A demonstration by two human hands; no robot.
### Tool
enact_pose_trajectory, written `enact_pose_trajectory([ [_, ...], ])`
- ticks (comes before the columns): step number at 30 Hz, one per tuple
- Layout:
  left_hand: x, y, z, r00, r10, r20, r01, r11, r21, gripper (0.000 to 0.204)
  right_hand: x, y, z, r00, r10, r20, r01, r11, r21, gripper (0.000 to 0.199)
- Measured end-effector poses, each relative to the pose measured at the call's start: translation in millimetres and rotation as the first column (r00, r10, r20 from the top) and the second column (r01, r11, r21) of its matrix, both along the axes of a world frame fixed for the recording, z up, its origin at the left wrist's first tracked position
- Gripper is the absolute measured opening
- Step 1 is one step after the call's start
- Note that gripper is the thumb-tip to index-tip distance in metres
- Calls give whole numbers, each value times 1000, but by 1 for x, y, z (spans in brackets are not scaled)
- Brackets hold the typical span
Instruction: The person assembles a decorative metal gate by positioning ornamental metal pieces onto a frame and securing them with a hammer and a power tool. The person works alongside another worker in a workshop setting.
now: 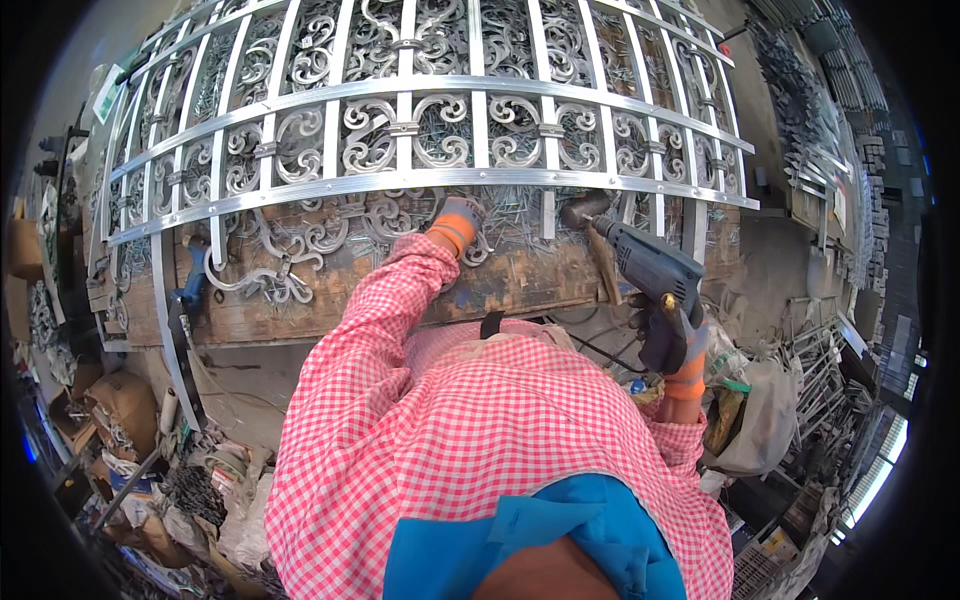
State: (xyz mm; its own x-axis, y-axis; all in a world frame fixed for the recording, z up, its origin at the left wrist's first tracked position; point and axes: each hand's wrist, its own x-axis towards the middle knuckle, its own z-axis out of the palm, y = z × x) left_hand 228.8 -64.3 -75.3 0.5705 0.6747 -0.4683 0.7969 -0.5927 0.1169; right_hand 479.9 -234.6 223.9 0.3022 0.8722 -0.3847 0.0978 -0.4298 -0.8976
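Observation:
A power drill (650,262) with a dark blue-grey body is in my right hand (672,345), its gloved fingers wrapped round the handle. The drill's nose points up and left toward the bottom rail of a silver metal railing panel (430,180). My left hand (460,212), in a grey glove with an orange cuff, is down on the wooden bench (520,275) just below that rail. Its fingers look curled among the loose thin metal fasteners (515,225), and what they hold is hidden. A hammer (588,210) lies beside the drill's nose.
Scroll-shaped metal ornaments (300,240) lie on the bench left of my left hand. A blue-handled tool (193,275) rests at the bench's left end. Bags and boxes (125,410) crowd the floor at left. Metal parts (825,385) and a pale sack (760,415) stand at right.

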Motion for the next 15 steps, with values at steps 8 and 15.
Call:
enact_pose_trajectory([
  [8, -96, 45, 61, -301, 624, 722, -598, 466, -652, 22, 18, -6, 2, 996, -4, 87, 0, 999, 44, 42],
  [15, -128, 98, 30, 382, 691, 614, -892, 449, 50, 39, 17, 23, 0, 999, 34, 31, -35, 998, 44, 48],
])
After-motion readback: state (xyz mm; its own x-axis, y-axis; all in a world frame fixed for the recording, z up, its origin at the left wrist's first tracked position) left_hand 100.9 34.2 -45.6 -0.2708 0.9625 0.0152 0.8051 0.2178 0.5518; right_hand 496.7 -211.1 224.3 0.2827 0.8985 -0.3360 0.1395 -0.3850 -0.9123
